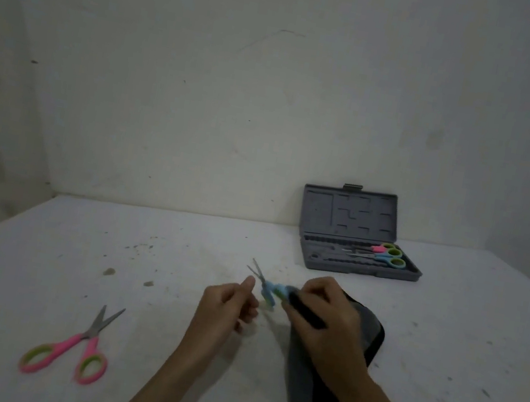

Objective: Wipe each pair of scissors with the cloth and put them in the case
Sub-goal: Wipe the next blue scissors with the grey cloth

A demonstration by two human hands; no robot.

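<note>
Blue scissors (pixel 268 290) with green-lined handles are held above the table between my hands, blades pointing up and left. My left hand (pixel 224 310) has its fingers curled at the lower handle loop, which is blurred, and its index finger is raised beside the blades. My right hand (pixel 323 323) grips the dark grey cloth (pixel 302 386) and presses it round the other handle. The cloth hangs down to the table under my right wrist. Pink scissors (pixel 70 347) lie partly open at the front left. The grey case (pixel 317 255) stands open at the back right, with two pairs of scissors (pixel 388 254) in its tray.
The white table (pixel 177 256) is stained and speckled, and it meets a pale wall behind. The case lid (pixel 349 215) leans upright against that wall.
</note>
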